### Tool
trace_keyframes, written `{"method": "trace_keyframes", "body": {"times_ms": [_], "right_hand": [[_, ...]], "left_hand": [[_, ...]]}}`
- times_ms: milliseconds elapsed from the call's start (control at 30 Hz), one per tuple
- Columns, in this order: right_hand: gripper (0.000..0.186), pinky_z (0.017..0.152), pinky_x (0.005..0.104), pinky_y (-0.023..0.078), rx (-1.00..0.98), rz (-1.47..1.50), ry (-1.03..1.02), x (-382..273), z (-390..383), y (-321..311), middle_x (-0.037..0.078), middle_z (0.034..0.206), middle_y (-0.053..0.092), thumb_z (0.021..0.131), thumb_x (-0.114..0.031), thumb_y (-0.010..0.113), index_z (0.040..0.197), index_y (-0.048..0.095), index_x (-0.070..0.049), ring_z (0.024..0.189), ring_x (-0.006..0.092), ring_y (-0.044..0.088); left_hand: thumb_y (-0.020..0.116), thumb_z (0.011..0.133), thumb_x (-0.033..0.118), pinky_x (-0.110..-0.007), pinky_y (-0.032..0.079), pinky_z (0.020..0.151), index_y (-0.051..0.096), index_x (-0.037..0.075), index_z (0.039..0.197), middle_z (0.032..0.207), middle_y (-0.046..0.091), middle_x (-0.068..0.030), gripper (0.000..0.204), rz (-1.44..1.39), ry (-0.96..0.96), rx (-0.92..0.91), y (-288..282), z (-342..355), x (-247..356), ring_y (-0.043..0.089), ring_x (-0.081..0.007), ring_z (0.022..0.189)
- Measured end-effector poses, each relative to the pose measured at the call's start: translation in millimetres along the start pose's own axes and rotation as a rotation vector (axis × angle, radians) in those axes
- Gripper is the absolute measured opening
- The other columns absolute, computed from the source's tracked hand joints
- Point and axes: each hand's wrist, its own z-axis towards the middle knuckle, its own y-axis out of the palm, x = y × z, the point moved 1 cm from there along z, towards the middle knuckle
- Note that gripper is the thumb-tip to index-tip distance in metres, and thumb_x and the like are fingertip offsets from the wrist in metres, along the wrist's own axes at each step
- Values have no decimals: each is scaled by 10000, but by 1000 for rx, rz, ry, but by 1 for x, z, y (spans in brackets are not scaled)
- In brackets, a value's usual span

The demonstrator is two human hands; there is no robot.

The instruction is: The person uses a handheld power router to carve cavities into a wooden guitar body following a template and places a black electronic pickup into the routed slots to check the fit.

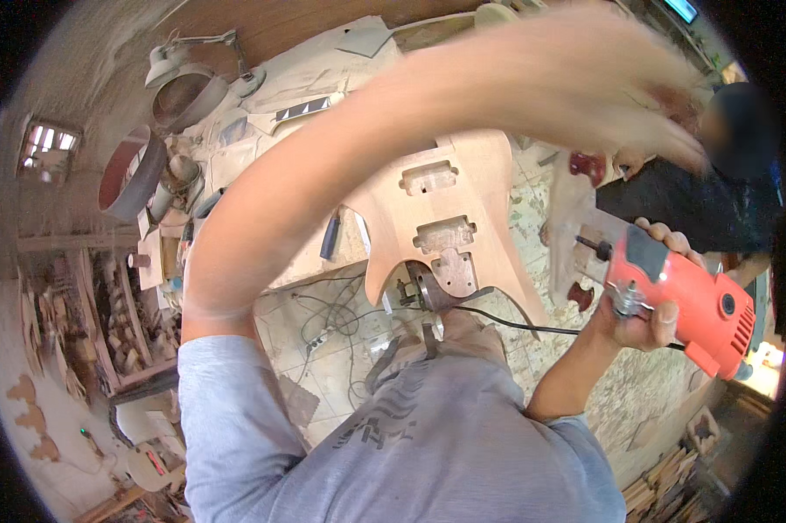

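Head cam: my right hand (639,305) grips the orange router (685,301) at right; left hand (663,109) blurred upper right, fingers spread, over the guitar body (450,218).

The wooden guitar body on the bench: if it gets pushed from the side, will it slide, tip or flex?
The wooden guitar body looks like a thick solid slab with routed cavities, so probably stiff. It lies flat, so it would likely slide, not tip. Neither hand steadies it: the right hand grips the red power tool, and the left hand is raised, blurred.
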Motion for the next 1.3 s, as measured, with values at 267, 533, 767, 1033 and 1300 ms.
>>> {"method": "trace_keyframes", "body": {"times_ms": [267, 533, 767, 1033, 1300], "right_hand": [[742, 1136, 597, 462, 274, -130, 51, -73, -39, -39, 204, 1278, 608, 792, -346, 798, 1408, 544, -18, 1208, 377, 610], [709, 1153, 578, 450, 349, -136, -31, -121, -67, -37, 191, 1279, 607, 808, -335, 799, 1394, 555, -19, 1213, 368, 607], [698, 1128, 567, 463, 378, -207, -96, -165, -108, -38, 161, 1260, 601, 807, -330, 803, 1387, 546, -41, 1201, 353, 604], [713, 1105, 569, 472, 373, -205, -105, -182, -122, -30, 163, 1218, 622, 803, -307, 826, 1393, 525, -43, 1171, 359, 616], [740, 1100, 573, 475, 323, -222, -64, -164, -111, -46, 182, 1219, 627, 805, -309, 831, 1411, 507, -35, 1178, 365, 618]], "left_hand": [[833, 731, 312, -561, 341, 1269, 605, 172, 1477, 1541, 563, -153, 792, 132, -597, -656, -6, -234, 17, 434, -363, 1518], [936, 605, 432, -603, 319, 1259, 635, 190, 1376, 1304, 590, -165, 862, 330, -483, -606, 12, -231, 24, 506, -376, 1351], [879, 696, 563, -492, 474, 944, 651, 13, 1282, 1111, 583, -221, 835, 445, -816, -314, 60, -225, 133, 537, -388, 1044], [802, 827, 551, -491, 491, 857, 653, -5, 1308, 1131, 615, -289, 750, 450, -991, -125, 102, -204, 196, 585, -422, 969], [828, 815, 475, -494, 531, 997, 598, 13, 1439, 1300, 617, -247, 810, 239, -933, -32, 46, -213, 96, 626, -443, 1187]]}}
